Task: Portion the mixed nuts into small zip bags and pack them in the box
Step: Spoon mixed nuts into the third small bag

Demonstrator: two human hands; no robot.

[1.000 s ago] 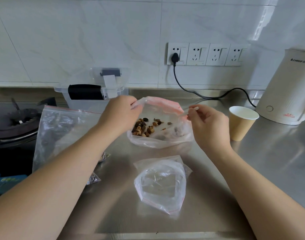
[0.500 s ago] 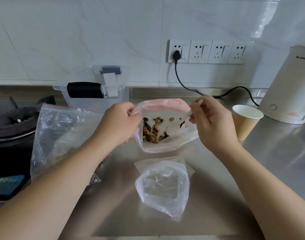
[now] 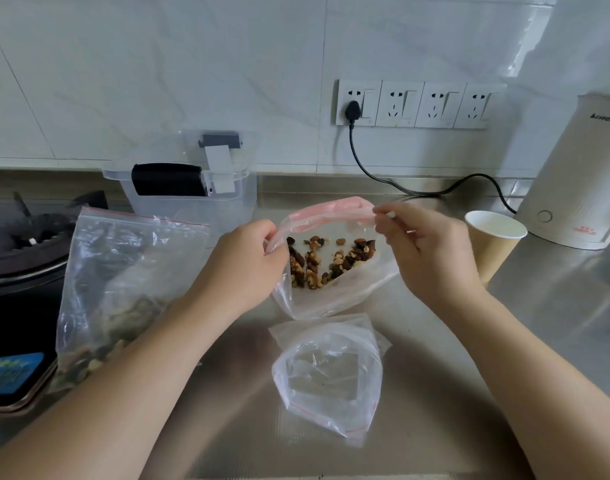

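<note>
Paper cup (image 3: 491,244) (upright) beside right hand (image 3: 431,252).

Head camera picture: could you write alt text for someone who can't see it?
Two hands hold a small zip bag of mixed nuts over a steel counter, the left hand gripping one side of its mouth and the right hand pinching the other. An empty bag lies nearer; a large bag of nuts, a clear box and a paper cup stand around.

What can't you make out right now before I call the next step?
Head view only:
- Big bag: contents blurred by crinkled plastic, base behind the left arm.
- Box: inside obscured by glare.
- Right hand: white tip shows; the rest is hidden in its grip.
- Kettle: cut off by the right edge.
</note>
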